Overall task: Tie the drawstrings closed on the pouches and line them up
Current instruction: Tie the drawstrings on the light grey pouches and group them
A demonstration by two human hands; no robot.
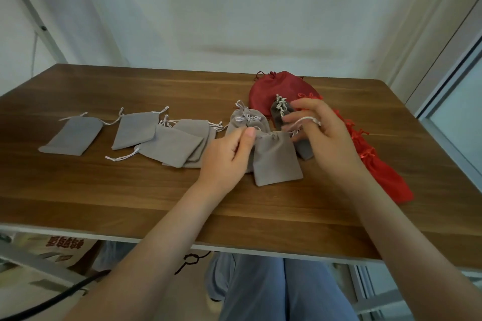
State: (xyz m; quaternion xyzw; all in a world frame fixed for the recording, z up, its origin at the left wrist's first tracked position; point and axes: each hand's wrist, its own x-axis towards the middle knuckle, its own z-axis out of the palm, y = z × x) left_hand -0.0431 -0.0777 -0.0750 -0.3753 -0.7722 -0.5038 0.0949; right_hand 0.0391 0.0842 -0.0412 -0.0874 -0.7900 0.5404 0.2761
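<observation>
A grey drawstring pouch (276, 160) lies flat at the table's middle, its mouth toward the wall. My left hand (228, 155) pinches the cord at the pouch's left top corner. My right hand (319, 133) pinches the white cord (303, 120) at the right corner, with a loop of it over the fingers. Behind lies a tied grey pouch (247, 121) with a bow, and a darker grey tied pouch (280, 112) partly hidden by my right hand. Several untied grey pouches (73, 135) lie flat to the left.
Dark red pouches (271, 88) sit at the back right, and brighter red ones (383, 174) trail toward the table's right edge. The wooden table (130, 203) meets a white wall behind. A window frame stands at the right. My knees show under the front edge.
</observation>
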